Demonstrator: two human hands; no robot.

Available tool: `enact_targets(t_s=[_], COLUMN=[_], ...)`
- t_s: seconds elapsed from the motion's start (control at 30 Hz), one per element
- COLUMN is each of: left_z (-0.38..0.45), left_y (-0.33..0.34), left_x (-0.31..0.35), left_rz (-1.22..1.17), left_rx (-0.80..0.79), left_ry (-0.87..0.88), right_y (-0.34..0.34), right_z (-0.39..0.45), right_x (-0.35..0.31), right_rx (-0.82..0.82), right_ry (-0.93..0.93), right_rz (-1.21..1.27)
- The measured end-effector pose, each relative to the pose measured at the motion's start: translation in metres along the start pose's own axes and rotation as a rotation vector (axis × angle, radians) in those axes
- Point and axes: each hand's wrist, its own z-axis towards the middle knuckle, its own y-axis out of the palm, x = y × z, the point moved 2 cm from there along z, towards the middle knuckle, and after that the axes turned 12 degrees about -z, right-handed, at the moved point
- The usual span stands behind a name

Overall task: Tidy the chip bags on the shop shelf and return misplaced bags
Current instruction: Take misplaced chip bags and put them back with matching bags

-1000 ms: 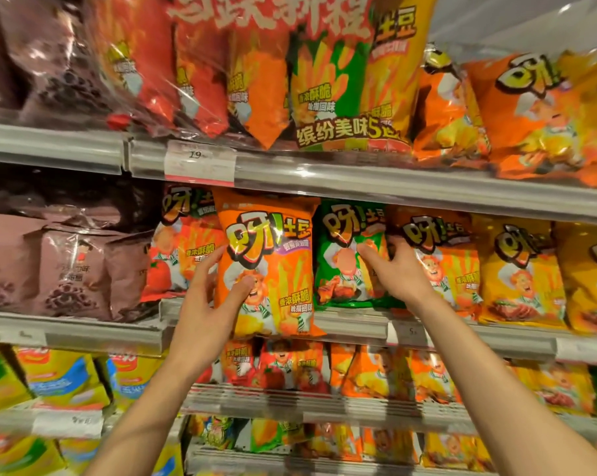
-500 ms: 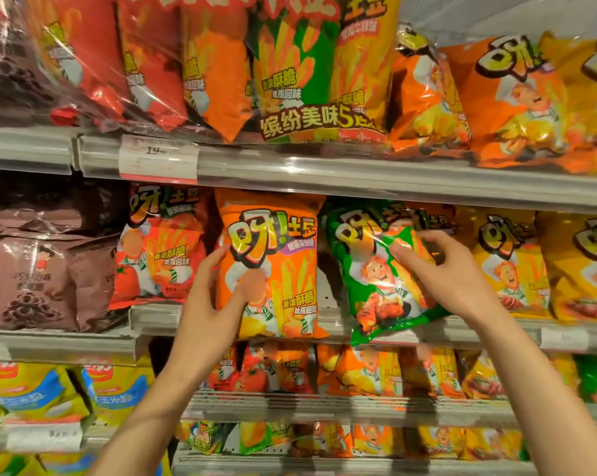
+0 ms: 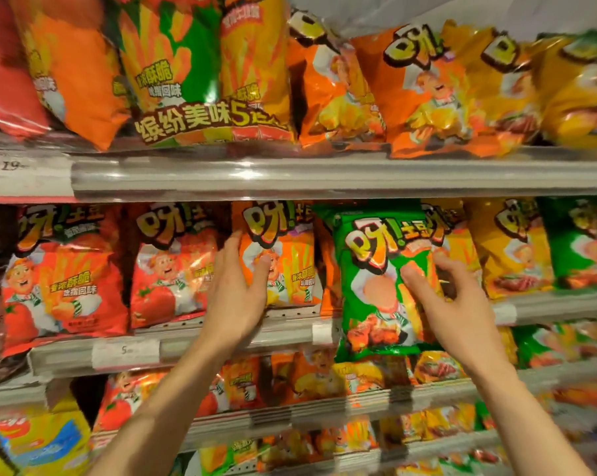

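A green chip bag (image 3: 376, 286) hangs out in front of the middle shelf (image 3: 221, 338), its lower end below the shelf lip. My right hand (image 3: 448, 304) holds it by its right edge, thumb on the front and fingers behind. My left hand (image 3: 237, 290) grips the left edge of an orange chip bag (image 3: 286, 255) that stands upright on the same shelf, thumb across its front. Two red bags (image 3: 67, 280) of the same brand stand to its left.
Yellow bags (image 3: 510, 249) and more green bags (image 3: 582, 242) fill the middle shelf to the right. A large multipack (image 3: 187, 80) and orange bags (image 3: 420, 91) crowd the top shelf. Lower shelves hold smaller bags. Brown bags sit at far left.
My right hand has pulled the green bag out of its slot and moved it rightward and down. The view has shifted right. My left hand stays on the orange bag.
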Motion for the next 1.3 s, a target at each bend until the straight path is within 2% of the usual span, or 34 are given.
enact_targets(t_s=[0.1, 0.2, 0.37, 0.43, 0.6, 0.73, 0.87, 1.0, 1.07, 1.3], left_z=[0.006, -0.001, -0.003, 0.005, 0.013, 0.003, -0.019, -0.039, -0.045, -0.073], left_y=[0.013, 0.01, 0.006, 0.011, 0.018, 0.018, 0.028, 0.047, 0.053, 0.036], left_x=[-0.006, -0.01, 0.0, -0.001, -0.014, -0.001, 0.02, 0.033, 0.033, 0.01], left_rz=[0.091, 0.194, 0.369, 0.466, 0.545, 0.409, 0.141, -0.223, -0.348, -0.538], left_rx=[-0.082, -0.068, 0.033, -0.013, -0.12, -0.071, -0.074, -0.262, -0.303, -0.272], left_ry=[-0.036, 0.0, 0.233, 0.294, 0.264, 0.294, 0.301, -0.001, -0.099, -0.172], right_y=[0.002, 0.001, 0.003, 0.005, 0.008, 0.009, 0.013, 0.023, 0.028, 0.038], right_z=[0.002, 0.004, 0.006, 0.007, 0.008, 0.007, 0.002, -0.006, -0.013, -0.058], right_x=[0.004, 0.006, 0.004, 0.003, 0.005, 0.006, 0.004, -0.001, -0.001, -0.013], right_rx=[0.01, -0.006, -0.023, -0.026, -0.041, -0.044, -0.042, -0.074, -0.072, -0.133], right_ry=[-0.004, -0.017, -0.023, -0.023, -0.025, -0.017, -0.015, -0.002, 0.012, 0.088], right_rz=[0.027, 0.045, 0.054, 0.058, 0.05, 0.06, 0.072, 0.079, 0.062, 0.06])
